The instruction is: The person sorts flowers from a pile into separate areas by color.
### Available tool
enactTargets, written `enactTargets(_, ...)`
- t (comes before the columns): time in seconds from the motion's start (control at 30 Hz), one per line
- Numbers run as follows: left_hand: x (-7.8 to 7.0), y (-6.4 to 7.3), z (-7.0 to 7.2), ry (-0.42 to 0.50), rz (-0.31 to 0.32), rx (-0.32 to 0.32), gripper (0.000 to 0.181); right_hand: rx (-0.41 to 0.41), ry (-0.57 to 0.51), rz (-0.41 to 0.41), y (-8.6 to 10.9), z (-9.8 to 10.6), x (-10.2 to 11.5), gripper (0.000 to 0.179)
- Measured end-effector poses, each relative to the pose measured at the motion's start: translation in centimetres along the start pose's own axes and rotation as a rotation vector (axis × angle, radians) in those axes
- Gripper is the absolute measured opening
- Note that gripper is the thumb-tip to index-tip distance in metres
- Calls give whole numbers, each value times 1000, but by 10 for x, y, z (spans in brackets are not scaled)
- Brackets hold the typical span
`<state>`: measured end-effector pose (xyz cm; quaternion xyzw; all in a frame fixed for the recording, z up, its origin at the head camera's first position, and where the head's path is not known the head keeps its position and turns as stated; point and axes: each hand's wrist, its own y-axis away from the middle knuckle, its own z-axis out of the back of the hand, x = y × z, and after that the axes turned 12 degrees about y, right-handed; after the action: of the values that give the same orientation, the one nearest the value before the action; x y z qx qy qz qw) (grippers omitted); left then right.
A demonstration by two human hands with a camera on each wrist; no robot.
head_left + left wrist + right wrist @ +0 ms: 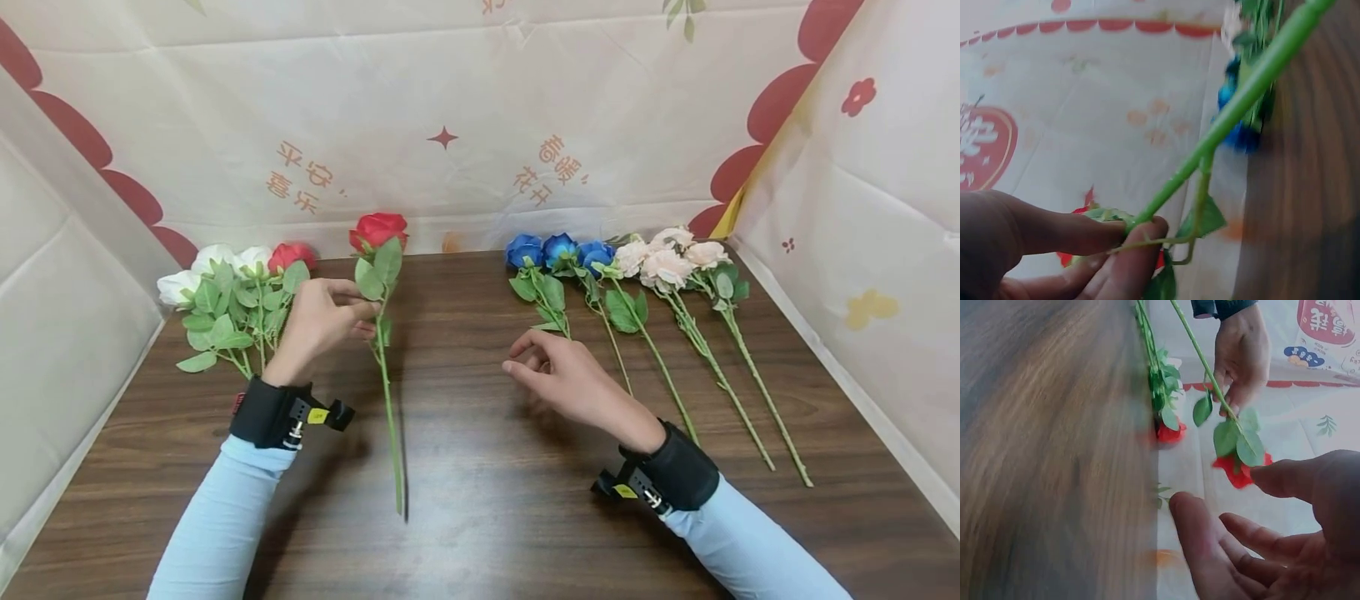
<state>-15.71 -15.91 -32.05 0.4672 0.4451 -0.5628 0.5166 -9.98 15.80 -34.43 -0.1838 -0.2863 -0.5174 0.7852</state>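
Note:
With thumb and fingers, my left hand [324, 321] pinches the green stem [1229, 122] of a red artificial rose [378, 231] just under its leaves. The bloom points to the back wall and the stem runs toward me over the table. In the right wrist view the same red rose [1239, 470] hangs from the left hand [1242, 359]. My right hand [562, 373] hovers over the middle of the table with relaxed, slightly bent fingers and nothing in them. Nearest to it lie the blue roses [558, 252], their stems toward me.
White roses [213, 260] and another red rose [291, 255] lie at the left, partly behind my left hand. Pale pink flowers [666, 265] lie right of the blue ones. A printed cloth [442, 92] walls in the back and sides of the brown wooden table [480, 517].

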Motion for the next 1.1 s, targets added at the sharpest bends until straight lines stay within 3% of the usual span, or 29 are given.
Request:
enactTargets(0.27,-5,20,-47,229,-40,60,21,29,-276,-22,3,-11,11,28)
enactTargets(0.5,-1,33,-78,384,4,129,21,162,-379,22,8,-26,19,45)
enactTargets(0.67,1,39,-92,472,31,174,25,196,-426,24,11,-27,27,45)
enactTargets(0.83,1,43,-96,519,-5,170,26,178,-475,-7,13,-28,30,28)
enactTargets(0.93,1,44,-97,533,-23,161,24,151,-452,-11,13,-28,30,17)
enactTargets(1.1,2,44,-98,546,-37,157,23,65,-213,37,14,-27,31,14)
